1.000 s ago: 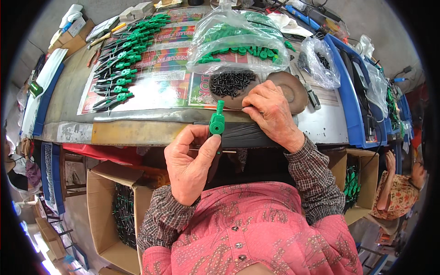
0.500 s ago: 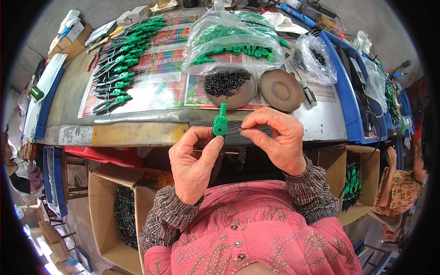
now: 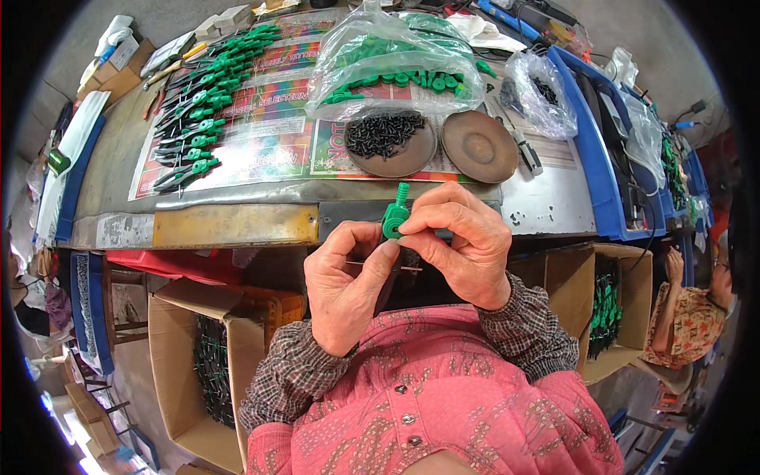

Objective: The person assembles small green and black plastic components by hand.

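A green plastic fitting (image 3: 396,219) with a ribbed stem on top and a round, holed hub stands upright just off the table's near edge. My left hand (image 3: 346,285) is closed around its lower part, thumb and fingers pinching it. A thin metal rod shows by the left fingertips, partly hidden. Against the hub, my right hand (image 3: 469,249) presses thumb and forefinger together; whatever lies between them is hidden. Beyond the hands, a round brown dish (image 3: 412,161) bears a heap of small black screw-like pieces (image 3: 381,133). A second brown dish (image 3: 480,146) sits beside it.
Green-headed black pieces (image 3: 202,127) lie in a long row at left. A clear bag (image 3: 396,59) of green fittings stands at the back. Blue trays (image 3: 590,150) line the right. Cardboard boxes (image 3: 178,368) flank my lap; another person (image 3: 689,309) sits at right.
My right hand has moved left from beside the fitting to its hub, fingers pinched. The fitting has shifted slightly right and tilted in my left hand.
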Available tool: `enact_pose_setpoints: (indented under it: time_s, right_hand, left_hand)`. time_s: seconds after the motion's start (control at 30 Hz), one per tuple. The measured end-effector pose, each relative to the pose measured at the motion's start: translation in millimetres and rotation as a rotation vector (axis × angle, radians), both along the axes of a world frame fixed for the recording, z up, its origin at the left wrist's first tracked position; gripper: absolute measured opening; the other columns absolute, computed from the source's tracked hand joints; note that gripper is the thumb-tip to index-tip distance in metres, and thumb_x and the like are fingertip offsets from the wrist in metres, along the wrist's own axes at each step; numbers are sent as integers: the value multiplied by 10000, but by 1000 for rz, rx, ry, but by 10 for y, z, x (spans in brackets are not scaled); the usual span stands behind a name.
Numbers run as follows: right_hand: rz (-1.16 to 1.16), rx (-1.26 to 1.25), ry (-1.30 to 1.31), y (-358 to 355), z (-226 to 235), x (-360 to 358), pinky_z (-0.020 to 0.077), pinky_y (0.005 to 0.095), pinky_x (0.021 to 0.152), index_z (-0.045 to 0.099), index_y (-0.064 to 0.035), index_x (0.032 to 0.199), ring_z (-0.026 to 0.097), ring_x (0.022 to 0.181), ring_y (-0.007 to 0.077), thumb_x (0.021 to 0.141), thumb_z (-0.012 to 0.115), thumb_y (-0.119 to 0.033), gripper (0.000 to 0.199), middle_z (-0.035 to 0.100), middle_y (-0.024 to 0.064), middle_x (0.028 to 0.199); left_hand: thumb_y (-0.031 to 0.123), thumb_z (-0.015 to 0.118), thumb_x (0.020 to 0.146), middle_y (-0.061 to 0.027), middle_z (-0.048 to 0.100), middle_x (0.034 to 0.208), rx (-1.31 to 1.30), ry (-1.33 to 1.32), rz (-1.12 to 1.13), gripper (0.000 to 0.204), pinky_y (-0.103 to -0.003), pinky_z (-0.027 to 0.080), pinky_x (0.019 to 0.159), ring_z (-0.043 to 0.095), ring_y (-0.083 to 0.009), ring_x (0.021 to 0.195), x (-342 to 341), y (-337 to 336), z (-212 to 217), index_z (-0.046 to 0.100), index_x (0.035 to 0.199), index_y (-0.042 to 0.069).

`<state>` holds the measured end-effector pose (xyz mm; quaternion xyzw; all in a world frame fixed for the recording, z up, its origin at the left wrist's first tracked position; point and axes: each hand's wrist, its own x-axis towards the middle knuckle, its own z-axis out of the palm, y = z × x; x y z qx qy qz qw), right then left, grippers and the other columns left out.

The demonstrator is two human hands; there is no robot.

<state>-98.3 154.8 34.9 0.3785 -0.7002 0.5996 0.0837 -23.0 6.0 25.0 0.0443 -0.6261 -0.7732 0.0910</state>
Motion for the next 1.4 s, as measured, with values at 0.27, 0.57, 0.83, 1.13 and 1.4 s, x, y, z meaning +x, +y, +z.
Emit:
enact_pose_setpoints:
  time_s: [0.27, 0.57, 0.83, 1.13, 1.4]
  right_hand:
    - [-36, 17, 93, -39, -15, -4, 495, 263, 654, 687, -22, 883, 616, 788, 166, 733, 762, 2, 170, 635, 82, 865]
    - [-76, 10, 136, -87, -28, 0, 508, 253, 603, 674, -25, 889, 623, 698, 153, 755, 737, 11, 153, 637, 79, 848]
    - [-61, -37, 91, -146, -107, -15, 516, 258, 614, 658, -10, 888, 626, 719, 158, 762, 739, 15, 152, 636, 87, 843]
    - [-19, -108, -102, -180, -184, 3, 518, 257, 664, 641, -6, 886, 630, 755, 153, 760, 750, -1, 166, 635, 78, 847]
    - [-73, -119, -114, -213, -178, 42, 518, 256, 662, 639, -8, 875, 633, 748, 150, 760, 751, -9, 160, 638, 71, 848]
  left_hand:
    - [52, 623, 919, 31, 576, 771, -207, 61, 94, 84, -163, 337, 499, 453, -3, 588, 2, -2, -82, 609, 980, -5]
    - [22, 652, 890, 18, 554, 854, -352, 150, 181, 93, -179, 422, 624, 502, -32, 740, -12, 14, -93, 604, 954, -24]
    - [-40, 692, 791, -84, 593, 841, -422, 182, 321, 172, -249, 480, 632, 582, -145, 699, -34, 59, -110, 633, 951, -14]
    - [-41, 689, 794, -96, 599, 853, -483, 196, 353, 166, -258, 494, 641, 598, -157, 718, -33, 45, -95, 621, 944, -16]
    - [-5, 660, 857, -60, 592, 857, -596, 260, 387, 103, -232, 486, 647, 596, -106, 751, -66, 55, -148, 604, 943, -16]
